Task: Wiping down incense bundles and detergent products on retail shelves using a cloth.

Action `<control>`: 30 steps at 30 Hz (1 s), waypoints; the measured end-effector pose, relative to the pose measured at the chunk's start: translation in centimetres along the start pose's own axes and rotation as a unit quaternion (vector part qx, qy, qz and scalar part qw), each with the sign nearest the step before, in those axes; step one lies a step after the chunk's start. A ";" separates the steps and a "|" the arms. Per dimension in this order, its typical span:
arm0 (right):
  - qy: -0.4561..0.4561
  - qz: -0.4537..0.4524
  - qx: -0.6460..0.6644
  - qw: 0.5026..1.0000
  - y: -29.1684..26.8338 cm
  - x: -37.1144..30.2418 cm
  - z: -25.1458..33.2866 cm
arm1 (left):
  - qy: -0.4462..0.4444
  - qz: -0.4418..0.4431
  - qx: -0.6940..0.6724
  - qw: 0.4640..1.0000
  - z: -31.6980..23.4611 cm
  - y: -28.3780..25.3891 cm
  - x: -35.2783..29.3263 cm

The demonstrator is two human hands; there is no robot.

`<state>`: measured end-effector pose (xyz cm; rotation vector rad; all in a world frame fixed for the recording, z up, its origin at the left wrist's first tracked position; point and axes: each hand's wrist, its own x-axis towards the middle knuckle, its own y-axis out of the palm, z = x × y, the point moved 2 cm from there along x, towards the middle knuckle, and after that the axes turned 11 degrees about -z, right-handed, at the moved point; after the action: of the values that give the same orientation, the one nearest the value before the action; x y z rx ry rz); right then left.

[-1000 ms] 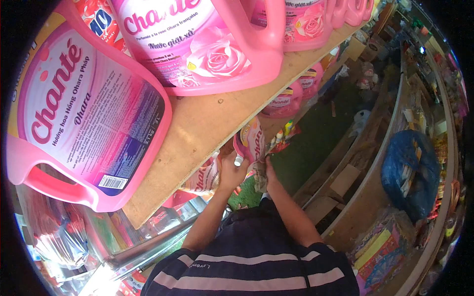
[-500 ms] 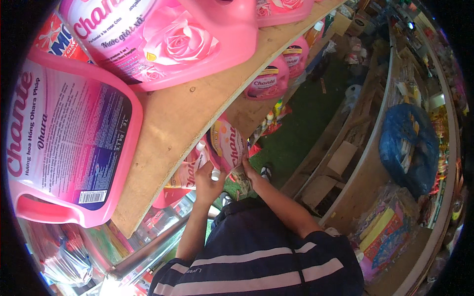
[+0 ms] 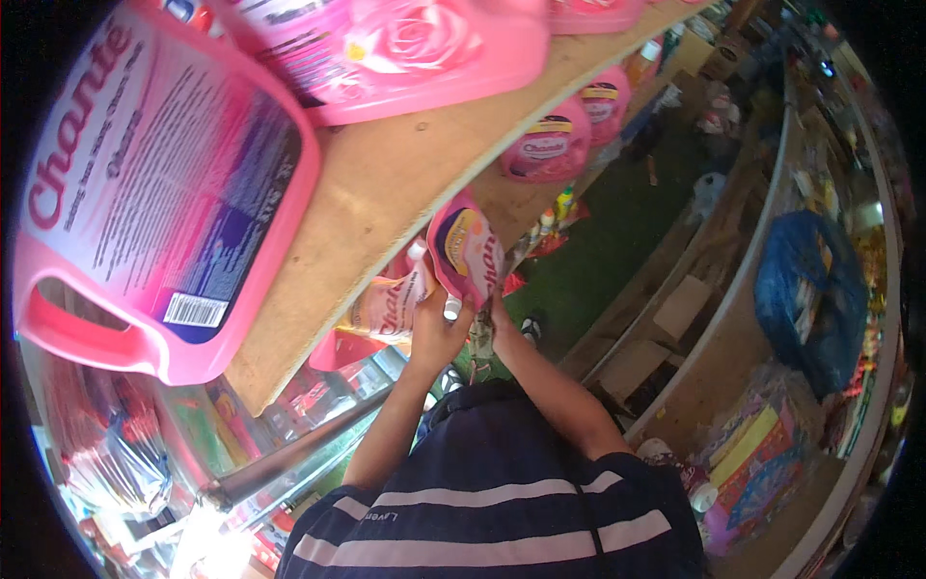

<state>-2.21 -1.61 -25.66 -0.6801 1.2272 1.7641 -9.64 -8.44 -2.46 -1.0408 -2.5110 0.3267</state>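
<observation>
Under the wooden shelf's front edge, I hold a pink soft refill pouch [image 3: 468, 246] with a printed label. My left hand [image 3: 442, 328] closes round its lower left side, beside a white screw cap [image 3: 451, 308]. Against the pouch's lower right side rests my right hand [image 3: 501, 323], its fingers curled and partly hidden by the pouch. Left of the held pouch stands a similar pink and orange pouch [image 3: 376, 311], its own white cap near the shelf edge.
Large pink detergent jugs [image 3: 174, 193] stand on the wooden shelf [image 3: 376, 183] above. Pink bottles [image 3: 548, 150] sit on a lower shelf farther along. At the right are a long wooden counter and a blue plastic bag [image 3: 808, 299]. A metal-framed glass case [image 3: 309, 444] lies at the lower left.
The view has shifted, so the shelf and jugs appear higher and farther right. Both hands still hold the pouch and appear slightly closer together.
</observation>
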 end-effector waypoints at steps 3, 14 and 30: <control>0.001 0.008 0.001 1.000 1.8 0.0 0.4 | 0.037 0.007 0.073 0.997 1.2 0.0 0.4; -0.090 -0.041 -0.051 0.994 3.4 -2.8 3.6 | 0.018 -0.097 0.147 0.984 1.8 0.2 1.6; -0.135 0.009 -0.032 0.990 -0.8 3.0 1.8 | -0.135 -0.026 -0.007 0.990 2.3 1.1 2.1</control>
<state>-2.88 1.14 -27.76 -0.4478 0.9988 1.8482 -11.36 -6.28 -4.36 -0.9931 -2.7781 0.4632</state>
